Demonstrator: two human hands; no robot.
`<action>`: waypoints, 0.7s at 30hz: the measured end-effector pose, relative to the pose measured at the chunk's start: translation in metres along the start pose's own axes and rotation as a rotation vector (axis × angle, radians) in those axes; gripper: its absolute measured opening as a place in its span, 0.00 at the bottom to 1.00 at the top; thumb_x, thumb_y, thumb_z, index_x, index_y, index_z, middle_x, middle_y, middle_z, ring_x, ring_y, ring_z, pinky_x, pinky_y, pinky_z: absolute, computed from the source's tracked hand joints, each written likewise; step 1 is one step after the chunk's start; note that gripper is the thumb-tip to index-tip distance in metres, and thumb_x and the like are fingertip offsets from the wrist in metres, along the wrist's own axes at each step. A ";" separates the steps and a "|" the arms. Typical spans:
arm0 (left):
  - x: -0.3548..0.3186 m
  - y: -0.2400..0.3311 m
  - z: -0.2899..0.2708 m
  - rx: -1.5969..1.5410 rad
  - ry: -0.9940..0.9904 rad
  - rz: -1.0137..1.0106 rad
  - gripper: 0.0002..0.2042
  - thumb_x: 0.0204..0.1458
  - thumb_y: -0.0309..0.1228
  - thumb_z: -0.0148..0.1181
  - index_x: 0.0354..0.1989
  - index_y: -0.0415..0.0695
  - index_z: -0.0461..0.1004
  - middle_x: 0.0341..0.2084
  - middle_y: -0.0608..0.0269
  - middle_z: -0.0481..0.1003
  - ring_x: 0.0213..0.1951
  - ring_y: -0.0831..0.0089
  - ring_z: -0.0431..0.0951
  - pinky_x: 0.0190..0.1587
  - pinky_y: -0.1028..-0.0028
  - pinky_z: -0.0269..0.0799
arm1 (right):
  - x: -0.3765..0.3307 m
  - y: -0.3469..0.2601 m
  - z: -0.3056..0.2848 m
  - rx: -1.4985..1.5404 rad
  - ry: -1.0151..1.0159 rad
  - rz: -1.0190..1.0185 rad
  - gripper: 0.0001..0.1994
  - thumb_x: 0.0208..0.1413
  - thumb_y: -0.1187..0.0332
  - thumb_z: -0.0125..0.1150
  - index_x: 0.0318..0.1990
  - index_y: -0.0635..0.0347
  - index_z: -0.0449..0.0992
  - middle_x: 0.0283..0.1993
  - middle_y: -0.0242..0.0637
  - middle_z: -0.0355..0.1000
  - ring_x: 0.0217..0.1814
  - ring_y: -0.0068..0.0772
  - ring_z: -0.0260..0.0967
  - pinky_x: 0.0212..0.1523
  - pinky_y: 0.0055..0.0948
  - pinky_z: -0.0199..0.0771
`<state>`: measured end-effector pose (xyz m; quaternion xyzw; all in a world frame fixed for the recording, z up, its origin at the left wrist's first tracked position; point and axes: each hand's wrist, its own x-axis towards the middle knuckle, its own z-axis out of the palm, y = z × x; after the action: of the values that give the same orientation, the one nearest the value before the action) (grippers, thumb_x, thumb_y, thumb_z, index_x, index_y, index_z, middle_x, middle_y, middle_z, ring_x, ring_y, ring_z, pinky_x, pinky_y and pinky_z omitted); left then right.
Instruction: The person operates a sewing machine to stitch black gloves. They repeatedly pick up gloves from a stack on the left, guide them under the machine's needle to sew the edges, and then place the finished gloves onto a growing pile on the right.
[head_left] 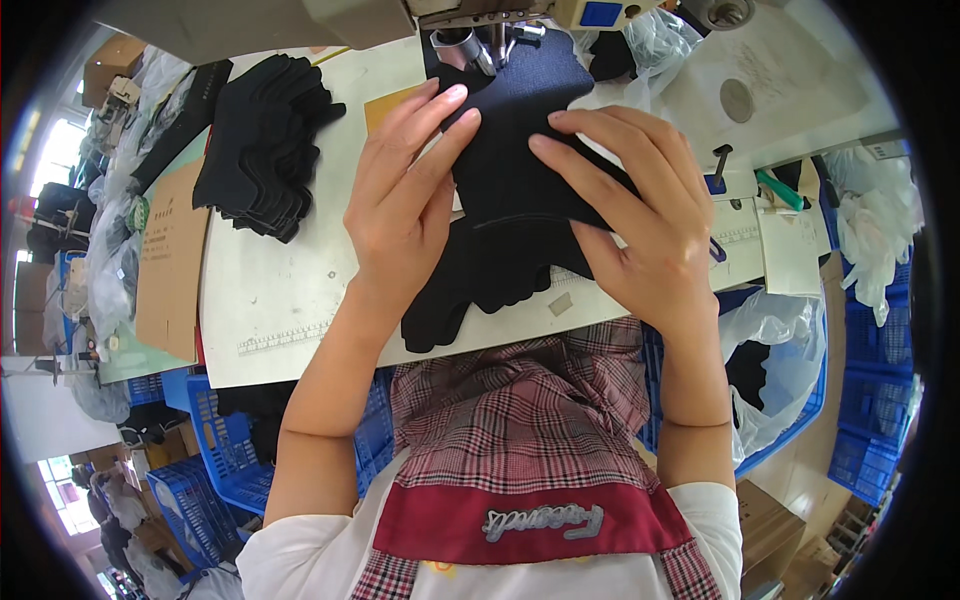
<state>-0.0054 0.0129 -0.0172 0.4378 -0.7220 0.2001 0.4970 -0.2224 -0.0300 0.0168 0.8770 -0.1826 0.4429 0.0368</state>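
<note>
A black fabric piece (515,150) lies under the presser foot and needle area of a sewing machine (498,50). My left hand (400,190) is open, its stretched fingertips at the fabric's left edge beside the metal guide (462,50). On the other side, my right hand (645,200) has its fingers on top of the fabric and its thumb by the lower right edge, gripping it. Beneath, closer to my body, rests another black piece with a wavy edge (450,290), partly covered. Most of my right thumb's contact is hidden.
A stack of black cut pieces (265,140) sits on the white table (270,300) at left, beside cardboard (170,260). Blue crates (220,430) stand below left. A plastic-lined blue bin (785,370) is at right. A green-handled tool (780,190) lies on the right side.
</note>
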 end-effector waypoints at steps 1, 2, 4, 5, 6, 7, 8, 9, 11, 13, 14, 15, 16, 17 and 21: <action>0.001 0.000 0.001 0.005 0.006 -0.003 0.23 0.41 0.11 0.56 0.47 0.39 0.81 0.49 0.54 0.79 0.55 0.53 0.77 0.58 0.62 0.72 | 0.002 -0.002 0.003 -0.044 -0.005 0.008 0.27 0.32 0.77 0.62 0.49 0.57 0.82 0.51 0.37 0.75 0.53 0.45 0.71 0.51 0.40 0.73; 0.003 -0.001 0.002 0.005 0.011 -0.006 0.22 0.41 0.11 0.57 0.47 0.40 0.81 0.49 0.54 0.79 0.55 0.53 0.77 0.57 0.62 0.72 | 0.004 -0.004 0.005 -0.092 -0.011 0.018 0.28 0.33 0.77 0.63 0.50 0.56 0.82 0.51 0.37 0.74 0.53 0.44 0.71 0.51 0.40 0.73; 0.005 -0.002 0.005 0.013 0.033 -0.006 0.22 0.41 0.11 0.57 0.47 0.40 0.81 0.48 0.53 0.79 0.55 0.53 0.77 0.57 0.63 0.72 | 0.007 -0.006 0.010 -0.156 -0.012 0.022 0.28 0.35 0.77 0.62 0.51 0.54 0.81 0.51 0.36 0.73 0.53 0.43 0.70 0.50 0.40 0.73; 0.005 -0.003 0.006 0.017 0.042 -0.006 0.22 0.41 0.11 0.57 0.47 0.40 0.81 0.48 0.53 0.79 0.55 0.53 0.77 0.56 0.63 0.72 | 0.009 -0.005 0.014 -0.172 -0.007 0.017 0.28 0.35 0.77 0.62 0.51 0.54 0.81 0.51 0.36 0.72 0.52 0.43 0.70 0.50 0.40 0.73; 0.006 -0.004 0.007 0.013 0.049 -0.006 0.22 0.42 0.10 0.56 0.47 0.40 0.81 0.47 0.53 0.79 0.54 0.53 0.77 0.56 0.63 0.72 | 0.010 -0.004 0.017 -0.188 -0.001 0.011 0.27 0.36 0.77 0.62 0.52 0.54 0.81 0.50 0.36 0.72 0.52 0.43 0.69 0.50 0.40 0.73; 0.006 -0.005 0.008 0.010 0.056 -0.005 0.22 0.42 0.10 0.56 0.47 0.40 0.81 0.47 0.53 0.79 0.54 0.53 0.78 0.56 0.63 0.72 | 0.011 -0.003 0.019 -0.190 0.013 0.009 0.27 0.37 0.77 0.62 0.51 0.53 0.81 0.50 0.36 0.72 0.52 0.42 0.69 0.49 0.39 0.73; 0.007 -0.005 0.009 0.004 0.063 -0.005 0.22 0.42 0.10 0.56 0.47 0.40 0.81 0.47 0.52 0.79 0.54 0.52 0.78 0.56 0.64 0.72 | 0.011 -0.002 0.020 -0.194 0.026 0.007 0.26 0.39 0.77 0.62 0.51 0.53 0.81 0.50 0.36 0.72 0.51 0.42 0.70 0.49 0.39 0.73; 0.008 -0.006 0.011 0.002 0.072 -0.004 0.22 0.43 0.10 0.56 0.47 0.40 0.80 0.46 0.52 0.79 0.53 0.53 0.78 0.55 0.64 0.73 | 0.012 0.000 0.021 -0.197 0.039 0.005 0.25 0.40 0.77 0.61 0.51 0.53 0.81 0.49 0.35 0.72 0.51 0.42 0.70 0.48 0.39 0.73; 0.009 -0.005 0.015 -0.004 0.088 0.000 0.21 0.44 0.09 0.57 0.48 0.40 0.80 0.46 0.51 0.79 0.52 0.53 0.79 0.55 0.65 0.73 | 0.012 0.005 0.025 -0.213 0.073 -0.014 0.24 0.41 0.77 0.61 0.51 0.54 0.81 0.49 0.35 0.72 0.50 0.42 0.70 0.48 0.39 0.73; 0.010 -0.001 0.016 0.007 0.091 -0.030 0.20 0.44 0.10 0.58 0.47 0.39 0.80 0.45 0.51 0.79 0.51 0.54 0.79 0.54 0.65 0.73 | 0.013 0.009 0.027 -0.227 0.095 -0.024 0.23 0.42 0.77 0.61 0.50 0.54 0.81 0.49 0.35 0.72 0.49 0.41 0.71 0.48 0.39 0.73; 0.011 0.001 0.015 0.017 0.091 -0.044 0.20 0.45 0.10 0.58 0.47 0.39 0.81 0.44 0.51 0.80 0.51 0.54 0.79 0.53 0.66 0.73 | 0.014 0.010 0.028 -0.228 0.103 -0.026 0.23 0.42 0.77 0.61 0.50 0.54 0.81 0.49 0.35 0.72 0.49 0.41 0.71 0.48 0.39 0.73; 0.011 0.002 0.015 0.029 0.092 -0.054 0.19 0.45 0.11 0.59 0.47 0.39 0.81 0.44 0.51 0.80 0.50 0.55 0.79 0.53 0.66 0.73 | 0.014 0.010 0.029 -0.231 0.110 -0.027 0.22 0.42 0.77 0.61 0.50 0.54 0.81 0.49 0.35 0.72 0.49 0.41 0.71 0.48 0.38 0.73; 0.011 0.003 0.015 0.040 0.094 -0.065 0.19 0.45 0.11 0.59 0.46 0.39 0.81 0.43 0.51 0.80 0.49 0.55 0.79 0.52 0.66 0.74 | 0.015 0.010 0.029 -0.232 0.111 -0.024 0.22 0.42 0.77 0.61 0.49 0.54 0.82 0.49 0.34 0.72 0.49 0.41 0.71 0.48 0.38 0.73; 0.011 0.004 0.015 0.054 0.098 -0.075 0.18 0.45 0.11 0.60 0.46 0.39 0.81 0.43 0.52 0.80 0.48 0.56 0.80 0.52 0.67 0.74 | 0.016 0.009 0.029 -0.234 0.111 -0.023 0.22 0.42 0.77 0.61 0.49 0.54 0.82 0.49 0.34 0.73 0.50 0.41 0.71 0.48 0.38 0.73; 0.011 0.002 0.020 0.070 0.123 -0.075 0.19 0.46 0.11 0.59 0.47 0.40 0.81 0.43 0.54 0.81 0.46 0.61 0.81 0.50 0.71 0.75 | 0.015 0.011 0.034 -0.245 0.140 -0.077 0.18 0.42 0.72 0.62 0.44 0.60 0.81 0.48 0.36 0.72 0.52 0.39 0.69 0.50 0.36 0.72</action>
<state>-0.0195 -0.0048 -0.0160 0.4685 -0.6658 0.2331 0.5318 -0.1921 -0.0521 0.0065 0.8393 -0.1985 0.4757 0.1729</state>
